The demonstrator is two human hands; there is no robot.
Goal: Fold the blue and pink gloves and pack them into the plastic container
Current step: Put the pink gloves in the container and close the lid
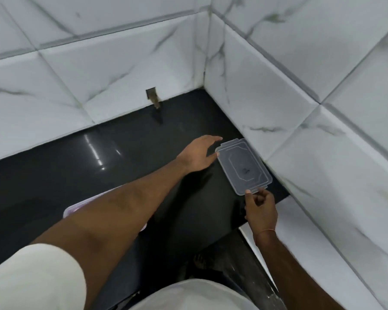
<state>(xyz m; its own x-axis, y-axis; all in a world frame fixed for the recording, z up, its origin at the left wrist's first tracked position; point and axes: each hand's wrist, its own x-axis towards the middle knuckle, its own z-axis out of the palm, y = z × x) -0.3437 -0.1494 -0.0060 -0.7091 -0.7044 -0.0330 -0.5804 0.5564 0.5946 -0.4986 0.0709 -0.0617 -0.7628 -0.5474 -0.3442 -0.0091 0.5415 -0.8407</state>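
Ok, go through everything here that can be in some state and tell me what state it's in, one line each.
Lid: off the container, lying flat on the dark counter by the wall.
Right hand: pinches the lid's near edge.
Left hand: fingers straight, reaching to the lid's far corner, holding nothing.
Container: on the counter, mostly hidden under the left forearm; contents can't be told.

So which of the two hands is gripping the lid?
The right hand: it pinches the near edge of the clear lid. The left hand is open at the far corner.
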